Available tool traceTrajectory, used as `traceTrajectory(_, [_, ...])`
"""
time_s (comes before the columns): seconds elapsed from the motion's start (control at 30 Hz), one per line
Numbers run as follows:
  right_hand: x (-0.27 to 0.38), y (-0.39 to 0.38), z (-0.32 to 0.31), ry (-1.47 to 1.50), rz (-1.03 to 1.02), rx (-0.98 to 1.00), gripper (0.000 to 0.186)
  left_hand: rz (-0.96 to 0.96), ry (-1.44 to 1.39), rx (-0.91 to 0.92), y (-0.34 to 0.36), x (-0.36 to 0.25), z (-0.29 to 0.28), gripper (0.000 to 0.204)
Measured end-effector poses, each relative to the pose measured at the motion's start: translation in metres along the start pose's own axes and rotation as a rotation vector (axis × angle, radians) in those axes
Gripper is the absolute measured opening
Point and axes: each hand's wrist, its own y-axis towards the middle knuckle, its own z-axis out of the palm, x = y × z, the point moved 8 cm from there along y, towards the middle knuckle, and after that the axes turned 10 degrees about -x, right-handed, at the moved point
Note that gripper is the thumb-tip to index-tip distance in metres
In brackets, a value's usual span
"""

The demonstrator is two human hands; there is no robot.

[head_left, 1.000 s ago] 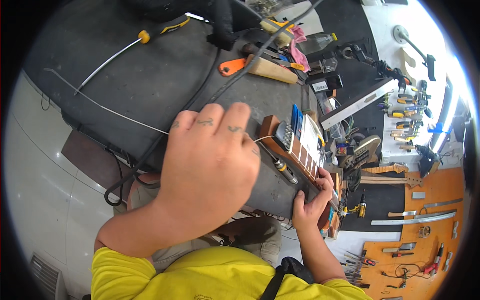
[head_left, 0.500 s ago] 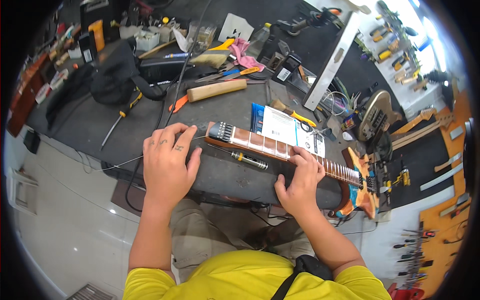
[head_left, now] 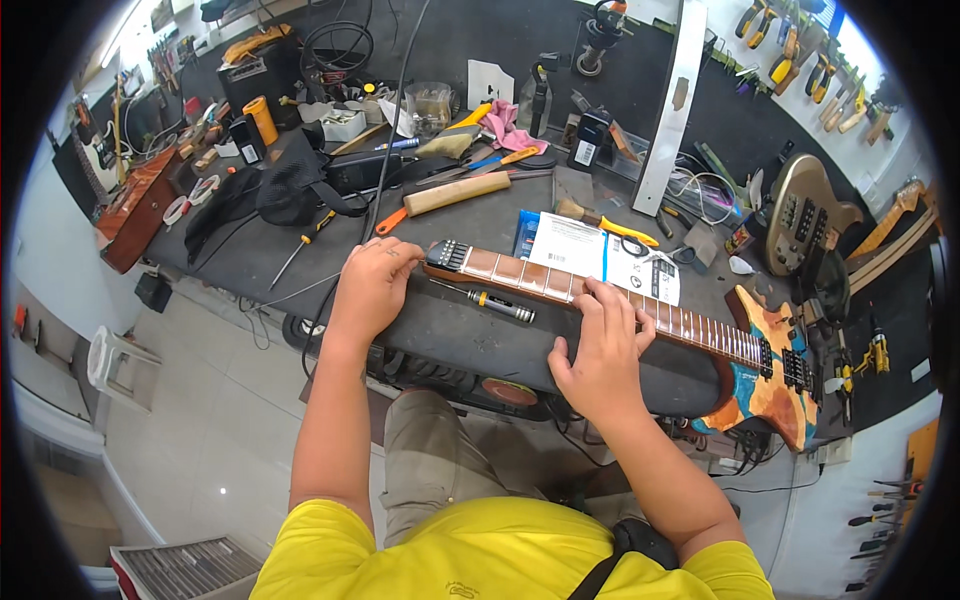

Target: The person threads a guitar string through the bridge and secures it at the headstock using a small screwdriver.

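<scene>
A headless electric guitar (head_left: 760, 400), with a wood and turquoise body, lies across the dark bench, its neck pointing left. My left hand (head_left: 376, 290) is at the left end of the neck, beside the black string clamp (head_left: 446, 255), fingertips pinched on a thin string that trails leftward. My right hand (head_left: 600, 358) rests fingertips on the fretboard (head_left: 500, 268), fingers apart and curved, thumb below the neck. A screwdriver with silver and yellow handle (head_left: 505, 305) lies just below the neck. Papers and a blue packet (head_left: 560, 240) lie behind it.
Behind are a wooden block (head_left: 457, 192), a brush (head_left: 612, 225), pink cloth (head_left: 510, 133), a black bag (head_left: 285, 195) and a long metal bar (head_left: 670, 120). A cable crosses the bench at left. A second guitar (head_left: 805, 215) stands right; tools hang on the walls.
The view has swung upright and widened, showing more bench and the whole guitar. My left hand has drawn in to the neck's end, fingers now closer together. My right hand stays on the neck.
</scene>
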Motion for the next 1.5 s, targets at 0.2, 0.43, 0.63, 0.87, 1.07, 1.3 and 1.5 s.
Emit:
traceTrajectory(0.2, [-0.003, 0.0, 0.0, 0.015, 0.022, 0.002, 0.063, 0.074, 0.047, 0.01, 0.004, -0.01, -0.001, 0.006])
traceTrajectory(0.43, [-0.004, 0.0, -0.003, 0.018, 0.029, 0.016, 0.063, 0.084, 0.007, 0.007, 0.0, -0.009, 0.002, 0.008])
traceTrajectory(0.63, [-0.003, -0.001, -0.001, 0.02, 0.022, 0.014, 0.063, 0.037, -0.051, 0.002, 0.001, -0.003, 0.002, 0.008])
traceTrajectory(0.87, [-0.003, -0.001, 0.0, 0.017, 0.023, 0.017, 0.064, 0.01, -0.034, 0.008, 0.0, 0.005, 0.004, 0.01])
traceTrajectory(1.07, [-0.003, -0.001, 0.0, 0.014, 0.023, 0.018, 0.064, 0.0, -0.04, 0.011, 0.002, 0.006, 0.004, 0.008])
traceTrajectory(1.3, [-0.005, -0.001, -0.003, 0.015, 0.015, -0.004, 0.064, -0.033, -0.021, 0.02, 0.005, 0.003, 0.006, 0.006])
traceTrajectory(1.5, [-0.001, -0.003, 0.0, 0.024, 0.006, -0.004, 0.066, -0.046, -0.004, 0.029, 0.0, 0.007, 0.002, 0.003])
